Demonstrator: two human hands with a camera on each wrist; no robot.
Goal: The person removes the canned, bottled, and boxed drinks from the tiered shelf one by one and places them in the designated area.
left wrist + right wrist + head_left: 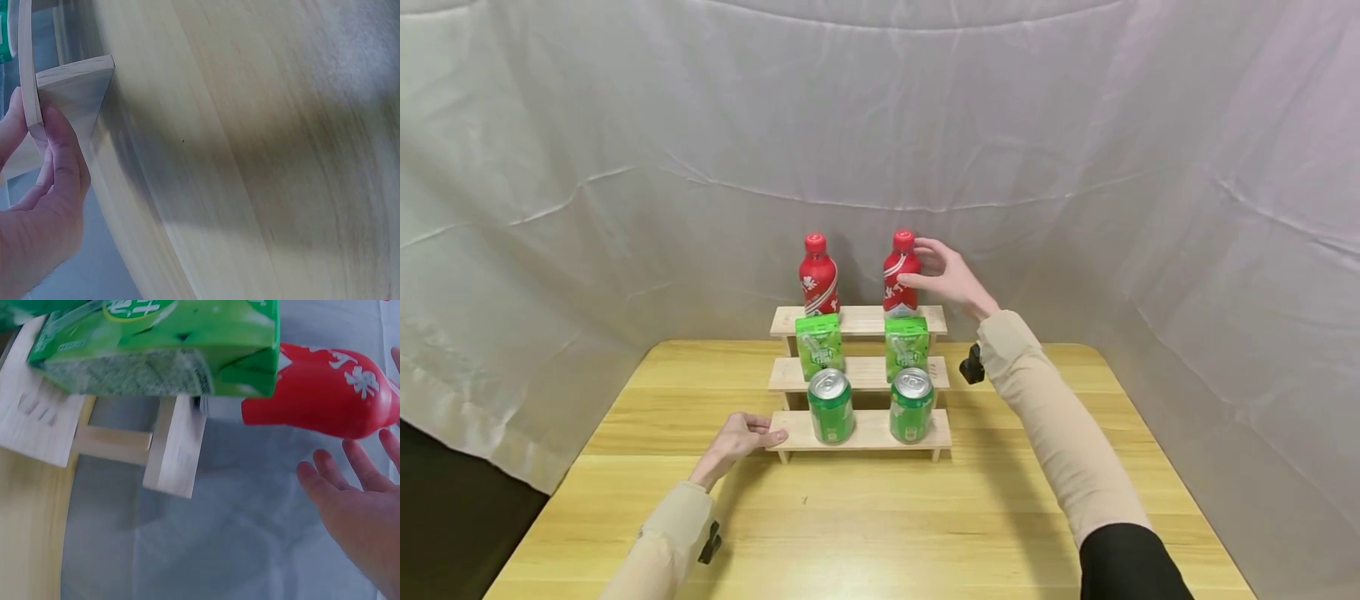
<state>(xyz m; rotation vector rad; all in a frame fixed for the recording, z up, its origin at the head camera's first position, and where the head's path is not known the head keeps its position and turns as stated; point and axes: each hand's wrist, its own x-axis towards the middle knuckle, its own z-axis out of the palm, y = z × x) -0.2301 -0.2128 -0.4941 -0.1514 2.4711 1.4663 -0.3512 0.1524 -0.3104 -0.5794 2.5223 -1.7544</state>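
A three-step wooden display stand (868, 427) stands on the table. My left hand (741, 439) pinches the left end of its lowest step, thumb above and fingers below, as the left wrist view also shows. On the top step are two red bottles, one at left (818, 279) and one at right (901, 275). Beside the right bottle, my right hand (950, 275) has its fingers spread around the shoulder and cap. In the right wrist view the fingers (359, 459) look relaxed, not gripping the red bottle (325, 394); whether a fingertip touches it I cannot tell.
Two green drink cartons, left (820, 346) and right (907, 346), occupy the middle step. Green cans, left (831, 408) and right (912, 408), stand on the lowest. A grey curtain (880, 125) hangs close behind and around the wooden table (880, 533).
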